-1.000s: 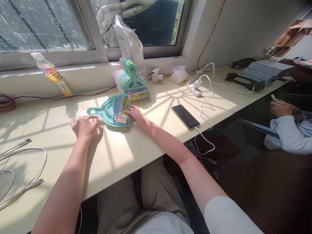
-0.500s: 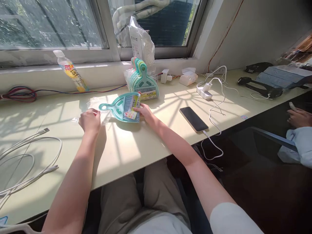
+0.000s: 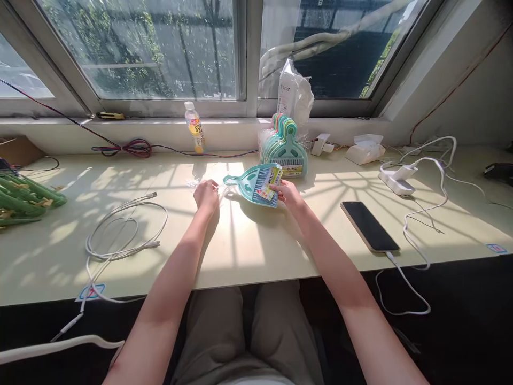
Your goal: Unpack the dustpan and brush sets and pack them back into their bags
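Note:
A teal mini dustpan (image 3: pixel 247 184), with a brush fitted in it and a yellow printed label, is tilted above the desk, its handle towards the left. My right hand (image 3: pixel 289 193) pinches its wide end by the label. Clear plastic wrapping (image 3: pixel 192 183) pokes out of my closed left hand (image 3: pixel 207 194), near the dustpan's handle. The fingers there are curled, so most of the wrapping is hidden. Just behind, a stack of similar dustpans (image 3: pixel 289 140) in several colours stands upright in clear plastic against the window ledge.
A drink bottle (image 3: pixel 195 128) stands by the ledge. To the left lie a coiled white cable (image 3: pixel 108 251) and green stalk-like bundles (image 3: pixel 28 198). On the right are a charging phone (image 3: pixel 369 226), a white power strip (image 3: pixel 396 183) and a tissue pack (image 3: pixel 365 149).
My view has swung to the left. The clear wrapping that lay spread under the dustpan's handle is now mostly gathered at my left hand. My right hand still holds the dustpan.

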A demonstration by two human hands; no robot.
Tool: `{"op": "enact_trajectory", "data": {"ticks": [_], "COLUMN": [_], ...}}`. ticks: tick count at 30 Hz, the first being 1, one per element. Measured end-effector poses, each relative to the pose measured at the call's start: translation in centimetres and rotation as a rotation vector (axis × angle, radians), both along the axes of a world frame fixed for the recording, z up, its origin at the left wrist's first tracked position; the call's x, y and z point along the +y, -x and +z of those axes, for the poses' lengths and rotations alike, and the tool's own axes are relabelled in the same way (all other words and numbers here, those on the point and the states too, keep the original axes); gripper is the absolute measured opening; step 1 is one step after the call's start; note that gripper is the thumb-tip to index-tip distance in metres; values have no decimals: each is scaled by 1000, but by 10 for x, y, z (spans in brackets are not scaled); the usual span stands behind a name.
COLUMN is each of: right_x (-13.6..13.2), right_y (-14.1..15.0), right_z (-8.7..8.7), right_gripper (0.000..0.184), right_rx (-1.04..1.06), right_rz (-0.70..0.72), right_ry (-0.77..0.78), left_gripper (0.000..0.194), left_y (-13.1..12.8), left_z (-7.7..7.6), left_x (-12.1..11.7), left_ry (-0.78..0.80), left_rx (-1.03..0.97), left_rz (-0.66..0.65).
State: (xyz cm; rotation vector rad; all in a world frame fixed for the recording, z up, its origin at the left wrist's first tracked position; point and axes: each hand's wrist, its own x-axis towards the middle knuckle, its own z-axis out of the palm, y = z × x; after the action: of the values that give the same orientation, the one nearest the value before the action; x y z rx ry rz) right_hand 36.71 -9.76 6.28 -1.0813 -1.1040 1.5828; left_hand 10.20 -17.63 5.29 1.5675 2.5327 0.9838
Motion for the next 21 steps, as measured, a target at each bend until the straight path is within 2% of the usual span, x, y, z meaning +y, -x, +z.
{"op": "enact_trajectory", "data": {"ticks": [5,7,13,15,18,21], "right_x": [-3,-4,-17,-21,-24,-25], "right_y": [6,9,32,37,39,39], "right_z": [-2,-4,-15,-16,-15,-15], "right_gripper": [21,20,13,14,24,35], "right_rx": [-26,-11,171,188,184,231], "right_rz": [37,63,-64,-73,-54,-58], "right_ry": [77,95,70,62,1,-69], "left_gripper": [23,22,25,27,24,48], "left_y": [-2,-4,-24,-32,-38,-34], "left_z": [4,5,2,2,4,7], "left_x": [-2,-2,-4,-7,-10,-10], "left_ry": [-177,-217,-291,-331,-439,-594], "left_rx": [22,44,177,165,88,-99], "left_rz": [68,52,-218,-245,-161,84]}}
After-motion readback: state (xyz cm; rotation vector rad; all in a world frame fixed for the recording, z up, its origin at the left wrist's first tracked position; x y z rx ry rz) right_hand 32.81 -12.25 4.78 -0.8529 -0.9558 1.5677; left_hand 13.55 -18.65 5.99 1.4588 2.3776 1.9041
